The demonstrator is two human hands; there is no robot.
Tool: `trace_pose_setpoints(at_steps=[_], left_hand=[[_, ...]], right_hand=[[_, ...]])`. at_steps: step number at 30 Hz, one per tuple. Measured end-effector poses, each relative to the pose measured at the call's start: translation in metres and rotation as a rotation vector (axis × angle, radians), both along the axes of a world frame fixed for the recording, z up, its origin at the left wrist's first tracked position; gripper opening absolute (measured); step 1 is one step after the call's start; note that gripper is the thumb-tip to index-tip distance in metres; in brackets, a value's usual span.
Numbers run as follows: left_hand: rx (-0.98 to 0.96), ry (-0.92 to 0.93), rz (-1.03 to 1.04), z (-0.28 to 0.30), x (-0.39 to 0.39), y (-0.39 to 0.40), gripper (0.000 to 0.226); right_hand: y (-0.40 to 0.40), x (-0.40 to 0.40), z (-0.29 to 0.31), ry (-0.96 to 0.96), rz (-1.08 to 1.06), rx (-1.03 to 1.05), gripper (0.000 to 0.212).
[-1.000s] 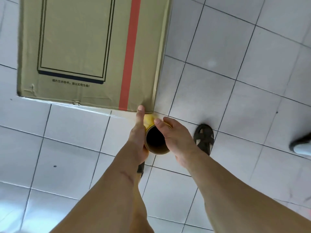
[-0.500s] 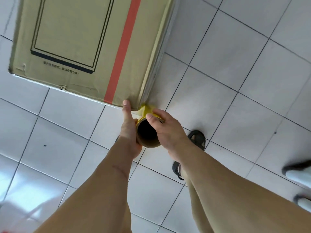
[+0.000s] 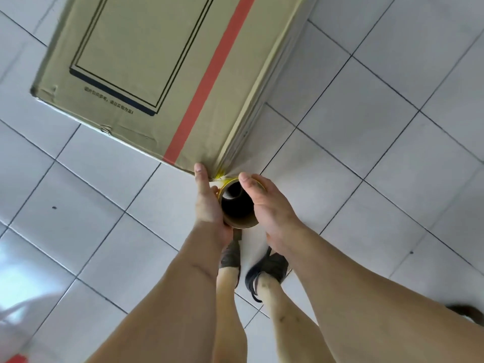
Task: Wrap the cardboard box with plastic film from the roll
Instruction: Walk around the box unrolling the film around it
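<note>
The roll (image 3: 237, 205) stands upright, long axis vertical, just beside the near corner of the cardboard box (image 3: 162, 74). Left hand (image 3: 209, 205) and right hand (image 3: 269, 205) hold it, fingers curled round its sides. Film (image 3: 246, 142) runs from the roll onto the box's right side. The hollow core holds nothing visible.

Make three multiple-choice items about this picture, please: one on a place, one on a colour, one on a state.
1. Where is the roll?
A. on top of the box
B. at the box's near corner
C. flat on the floor

2. What colour is the stripe on the box?
A. red
B. blue
C. green

3. How is the roll held?
A. left hand only
B. right hand only
C. both hands

Answers: 1 B, it meets the corner; 2 A, a red band runs along the top; 3 C, the left hand and right hand grip its two sides.
</note>
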State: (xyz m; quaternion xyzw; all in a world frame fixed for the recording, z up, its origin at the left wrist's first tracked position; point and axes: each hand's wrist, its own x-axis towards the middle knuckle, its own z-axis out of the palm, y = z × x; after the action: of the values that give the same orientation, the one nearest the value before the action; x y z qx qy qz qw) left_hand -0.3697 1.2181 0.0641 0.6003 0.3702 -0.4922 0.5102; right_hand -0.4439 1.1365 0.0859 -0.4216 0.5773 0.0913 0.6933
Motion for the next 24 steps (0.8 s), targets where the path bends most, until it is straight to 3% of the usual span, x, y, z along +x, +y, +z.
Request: trace_pose_setpoints(at_steps=[3, 7, 10, 14, 16, 20, 24], left_hand=[[-0.027, 0.013, 0.026, 0.002, 0.001, -0.003, 0.111], [-0.076, 0.077, 0.093, 0.002, 0.000, -0.007, 0.116], [-0.048, 0.095, 0.071, 0.003, -0.002, -0.010, 0.125], [0.006, -0.006, 0.043, 0.006, -0.005, -0.020, 0.092], [-0.046, 0.030, 0.127, 0.006, -0.009, -0.025, 0.104], [-0.091, 0.078, 0.300, 0.005, -0.018, -0.046, 0.111], [0.050, 0.012, 0.543, 0.001, -0.025, -0.075, 0.121]], right_hand=[[-0.003, 0.004, 0.000, 0.025, -0.013, 0.006, 0.055], [-0.018, 0.012, 0.004, 0.022, 0.121, -0.050, 0.058], [-0.030, 0.014, 0.006, 0.024, 0.225, -0.039, 0.038], [-0.041, 0.014, 0.006, 0.026, 0.252, 0.021, 0.030], [-0.049, 0.017, 0.006, 0.020, 0.277, 0.031, 0.029], [-0.071, 0.026, 0.002, 0.006, 0.360, -0.067, 0.055], [-0.098, 0.033, -0.004, -0.022, 0.472, -0.046, 0.026]])
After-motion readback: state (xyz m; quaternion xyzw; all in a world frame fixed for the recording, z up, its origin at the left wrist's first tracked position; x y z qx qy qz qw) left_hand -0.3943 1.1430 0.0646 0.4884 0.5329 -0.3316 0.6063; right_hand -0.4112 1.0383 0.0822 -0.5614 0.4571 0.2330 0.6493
